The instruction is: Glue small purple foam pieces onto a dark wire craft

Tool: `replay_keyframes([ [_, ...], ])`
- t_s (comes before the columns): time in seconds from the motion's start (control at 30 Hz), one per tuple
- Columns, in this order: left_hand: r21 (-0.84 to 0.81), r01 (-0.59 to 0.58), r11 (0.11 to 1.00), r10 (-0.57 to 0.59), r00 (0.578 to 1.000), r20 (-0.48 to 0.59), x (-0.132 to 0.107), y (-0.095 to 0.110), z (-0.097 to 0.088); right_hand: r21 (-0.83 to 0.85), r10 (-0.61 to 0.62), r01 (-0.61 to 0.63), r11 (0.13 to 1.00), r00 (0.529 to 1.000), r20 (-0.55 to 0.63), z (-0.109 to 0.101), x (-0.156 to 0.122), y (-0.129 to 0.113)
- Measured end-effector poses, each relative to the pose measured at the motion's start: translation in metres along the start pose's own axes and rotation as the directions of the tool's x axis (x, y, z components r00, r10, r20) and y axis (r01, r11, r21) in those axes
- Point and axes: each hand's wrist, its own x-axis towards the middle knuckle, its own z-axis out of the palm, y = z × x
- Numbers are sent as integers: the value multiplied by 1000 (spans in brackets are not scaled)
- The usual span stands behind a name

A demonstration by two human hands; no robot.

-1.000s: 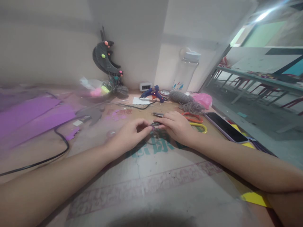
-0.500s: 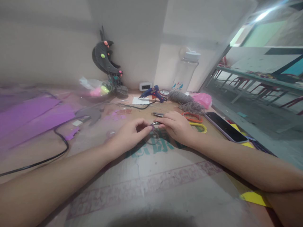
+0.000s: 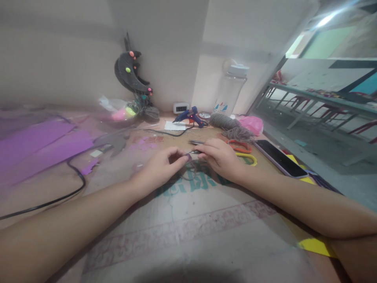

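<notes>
In the head view, the two hands meet over the middle of the table (image 3: 235, 243), which I take as the dial's centre; the left hand (image 3: 163, 167) is nearly closed at thumb and forefinger, pinching a purple piece (image 3: 189, 157), small and partly hidden by the fingertips; the right hand (image 3: 221, 159), palm down with fingers curled in, grips a slim metal tool (image 3: 193, 152), whose tip points to nine o'clock, right by the piece; I cannot tell from here whether the two touch. A thin grey loop (image 3: 188, 177) lies at six o'clock just below the fingers; whether it joins the piece I cannot make out.

At twelve o'clock sit a white card (image 3: 174, 125), a blue glue gun (image 3: 188, 114) and a small clock (image 3: 180, 108) near the wall; a dark moon (image 3: 126, 76) with bright dots is at eleven, above a bag (image 3: 123, 113) of pink and yellow-green stuff; at one o'clock are grey yarn (image 3: 225, 122) and, behind it, a clear bottle (image 3: 229, 92); a pink bag (image 3: 253, 125) touches the yarn at two. Towards three lie an orange handle (image 3: 242, 148), a yellow handle (image 3: 252, 158) and a phone (image 3: 281, 159); yellow paper (image 3: 316, 247) shows at four; purple sheets (image 3: 55, 147) spread out at nine, with a black cord (image 3: 83, 177) curving through eight.
</notes>
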Motion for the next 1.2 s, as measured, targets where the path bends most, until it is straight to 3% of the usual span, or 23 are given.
replay_keyframes([
  [0.17,-4,-1,1000,1,1000,-11,1,-1,-1,65,-39,38,997,999,4,-6,-3,-8],
  [0.37,-15,36,999,-37,999,-37,3,1,-1,92,-322,314,945,942,90,-13,-5,-44],
  [0.47,-25,34,999,-36,998,-52,3,2,-1,187,-363,340,922,925,111,-17,-5,-54],
  [0.53,-26,28,999,-30,998,-54,2,2,-1,273,-254,225,935,964,77,-18,-4,-51],
  [0.6,-28,32,999,-33,998,-46,2,2,-1,316,-14,-1,949,999,46,-15,-4,-43],
  [0.7,-38,39,999,-40,999,-30,1,1,-1,354,340,-338,872,939,57,-7,-1,-29],
  [0.77,-49,35,998,-36,999,-19,1,0,-1,406,447,-449,796,888,105,-1,2,-24],
  [0.9,-62,33,998,-34,999,-6,2,-2,-1,465,436,-481,743,876,207,3,7,-23],
  [1.0,-70,36,997,-35,999,11,2,-3,-1,467,403,-459,755,888,222,2,9,-24],
  [1.2,-43,19,999,-18,999,39,1,-1,-2,479,448,-513,713,858,251,-1,9,-24],
])
